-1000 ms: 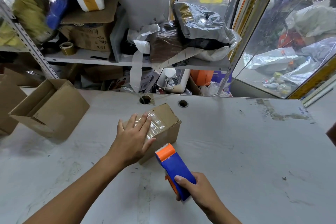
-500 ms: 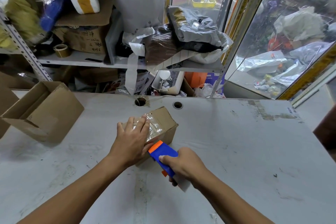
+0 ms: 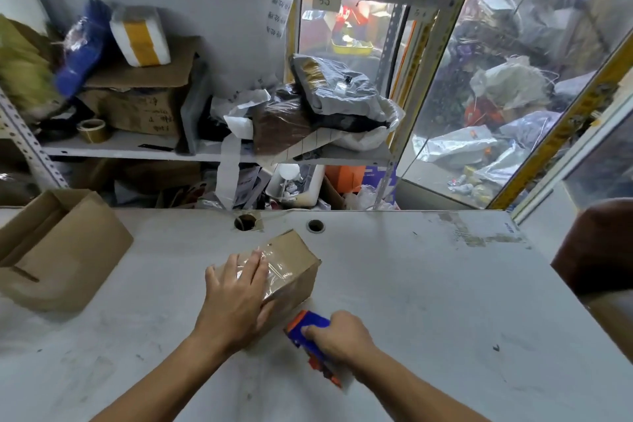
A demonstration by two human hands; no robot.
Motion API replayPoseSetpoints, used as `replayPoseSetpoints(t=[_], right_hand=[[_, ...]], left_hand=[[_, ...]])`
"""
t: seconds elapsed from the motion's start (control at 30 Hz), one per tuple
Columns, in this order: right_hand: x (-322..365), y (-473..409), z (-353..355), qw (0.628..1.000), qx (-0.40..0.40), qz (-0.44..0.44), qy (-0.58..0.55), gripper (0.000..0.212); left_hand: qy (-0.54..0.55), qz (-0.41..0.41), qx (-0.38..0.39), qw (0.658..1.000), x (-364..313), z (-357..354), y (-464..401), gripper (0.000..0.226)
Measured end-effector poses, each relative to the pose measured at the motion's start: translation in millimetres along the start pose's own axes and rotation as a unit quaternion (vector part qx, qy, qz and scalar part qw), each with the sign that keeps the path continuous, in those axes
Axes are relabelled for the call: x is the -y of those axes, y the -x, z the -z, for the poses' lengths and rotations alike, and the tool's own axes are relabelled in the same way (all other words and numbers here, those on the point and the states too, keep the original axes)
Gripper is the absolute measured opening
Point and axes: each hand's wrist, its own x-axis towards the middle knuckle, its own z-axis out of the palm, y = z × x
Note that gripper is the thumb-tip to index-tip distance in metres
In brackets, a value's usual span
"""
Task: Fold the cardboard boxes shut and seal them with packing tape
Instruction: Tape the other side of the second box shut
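Two cardboard boxes, one tape dispenser, two hands at work on one white table.

One small closed brown cardboard box (image 3: 291, 264), its top crossed by a strip of clear packing tape (image 3: 270, 262), sits mid-table on the scuffed white tabletop (image 3: 428, 301); the left hand (image 3: 236, 298) lies flat on the box top, fingers straight and pressed down. One blue-and-orange handheld tape dispenser (image 3: 310, 336) sits at the box's near corner, the right hand (image 3: 339, 336) curled round its handle. One larger open brown cardboard box (image 3: 61, 250) lies tipped at the table's left edge, well apart. Two round cable holes (image 3: 245, 222) pierce the far edge.
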Motion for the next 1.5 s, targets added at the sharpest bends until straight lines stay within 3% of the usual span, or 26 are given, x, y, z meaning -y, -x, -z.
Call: replayPoseSetpoints(t=[0.23, 0.43, 0.57, 0.7, 0.8, 0.9, 1.27, 1.5], right_hand=[[-28, -43, -2, 0.958, -0.164, 0.103, 0.212, 0.036], [-46, -72, -19, 0.963, -0.186, 0.098, 0.166, 0.043], [-48, -84, -27, 0.967, -0.192, 0.118, 0.115, 0.040], [-37, -95, -22, 0.978, -0.161, 0.107, 0.077, 0.066], [-25, -84, -5, 0.945, -0.176, 0.191, 0.197, 0.044], [-3, -83, 27, 0.916, -0.207, 0.187, 0.289, 0.039], [69, -44, 104, 0.873, -0.285, 0.323, 0.227, 0.021], [65, -49, 99, 0.882, -0.260, 0.321, 0.225, 0.020]], left_hand=[[-0.002, 0.046, 0.075, 0.996, -19, -3, -14, 0.088], [0.013, 0.049, 0.052, 0.997, -24, -7, -8, 0.097], [0.027, 0.052, 0.051, 0.997, -20, -11, -10, 0.089], [0.024, 0.037, 0.032, 0.999, -16, -11, -12, 0.082], [0.036, 0.047, 0.026, 0.998, -14, -2, -17, 0.078], [0.059, 0.070, 0.008, 0.996, -11, 19, -30, 0.068], [0.105, 0.099, 0.047, 0.988, -21, 2, -70, 0.064], [0.103, 0.105, 0.038, 0.988, -22, 5, -70, 0.061]])
